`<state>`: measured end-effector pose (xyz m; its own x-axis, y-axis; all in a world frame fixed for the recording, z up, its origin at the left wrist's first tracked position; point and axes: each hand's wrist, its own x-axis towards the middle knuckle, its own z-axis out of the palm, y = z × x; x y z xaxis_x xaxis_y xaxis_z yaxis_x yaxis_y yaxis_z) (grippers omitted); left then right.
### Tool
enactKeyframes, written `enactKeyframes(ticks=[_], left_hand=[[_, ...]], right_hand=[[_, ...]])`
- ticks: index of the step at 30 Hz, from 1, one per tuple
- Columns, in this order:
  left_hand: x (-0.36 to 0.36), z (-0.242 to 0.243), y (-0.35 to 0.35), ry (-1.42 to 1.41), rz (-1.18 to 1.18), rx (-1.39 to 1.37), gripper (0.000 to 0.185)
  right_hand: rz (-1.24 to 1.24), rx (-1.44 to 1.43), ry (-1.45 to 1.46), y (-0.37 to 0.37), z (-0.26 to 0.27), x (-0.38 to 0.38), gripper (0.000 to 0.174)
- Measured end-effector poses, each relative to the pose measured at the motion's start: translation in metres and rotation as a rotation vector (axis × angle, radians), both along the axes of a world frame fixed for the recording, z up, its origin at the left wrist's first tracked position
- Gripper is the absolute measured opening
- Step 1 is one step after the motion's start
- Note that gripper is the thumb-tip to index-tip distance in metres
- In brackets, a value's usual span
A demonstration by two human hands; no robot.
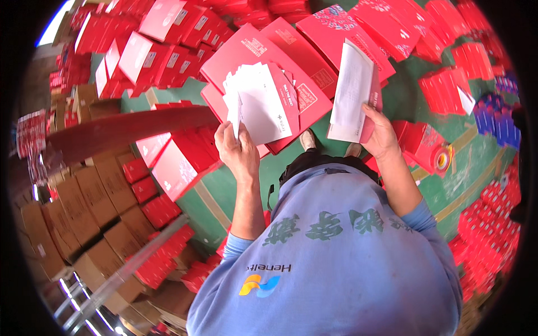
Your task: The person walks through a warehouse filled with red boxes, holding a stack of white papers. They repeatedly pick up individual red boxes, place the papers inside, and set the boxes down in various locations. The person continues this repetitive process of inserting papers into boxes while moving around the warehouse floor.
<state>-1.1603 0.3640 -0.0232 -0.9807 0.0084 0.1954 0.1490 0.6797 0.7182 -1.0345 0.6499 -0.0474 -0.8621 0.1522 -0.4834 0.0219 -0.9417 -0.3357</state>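
Observation:
My left hand (239, 153) pinches the near-left edge of a thin white paper (232, 110). That paper stands up beside a fanned pile of white and red printed cards (267, 107), which rests on a large red cardboard box (243, 54). In my right hand (380, 132) is a folded paper piece (351, 92), white on its broad face with a red part along the right side. My thumb lies over its edge; the fingers behind are hidden. It is held above the floor, partly in front of another red box (336, 31).
Red boxes (168, 63) are stacked at the upper left, with more red boxes (443, 88) at right. A roll of tape (442, 161) sits by red boxes at right. Brown cartons (101, 185) and a dark red beam (130, 126) occupy the left. Green floor (458, 185) carries yellow lines.

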Motion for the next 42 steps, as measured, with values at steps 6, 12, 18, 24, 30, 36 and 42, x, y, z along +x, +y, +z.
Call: enactKeyframes(ticks=[6, 12, 18, 24, 30, 36, 42], left_hand=[[-0.007, 0.003, -0.006, -0.195, -0.026, 0.225, 0.022], [-0.013, -0.002, -0.017, -0.249, -0.16, 0.473, 0.026], [-0.016, 0.024, -0.009, -0.209, -0.274, 0.215, 0.037], [-0.025, 0.021, 0.007, -0.338, -0.164, 0.293, 0.036], [-0.03, 0.081, -0.014, 0.066, -0.035, 0.856, 0.036], [-0.014, 0.076, 0.017, -0.358, -0.401, 0.402, 0.044], [0.006, 0.032, 0.033, -0.177, -0.48, 0.165, 0.038]], right_hand=[[0.124, -0.124, 0.182, -0.039, -0.013, -0.038, 0.05], [0.152, -0.163, 0.155, -0.054, -0.006, -0.052, 0.039], [0.16, -0.107, 0.117, -0.059, -0.01, -0.053, 0.039], [0.161, -0.021, 0.102, -0.059, -0.001, -0.052, 0.04], [0.031, 0.286, -0.045, -0.061, 0.014, -0.05, 0.036], [0.143, 0.256, 0.15, -0.063, 0.01, -0.043, 0.055], [0.178, 0.428, -0.084, -0.062, 0.009, -0.028, 0.047]])
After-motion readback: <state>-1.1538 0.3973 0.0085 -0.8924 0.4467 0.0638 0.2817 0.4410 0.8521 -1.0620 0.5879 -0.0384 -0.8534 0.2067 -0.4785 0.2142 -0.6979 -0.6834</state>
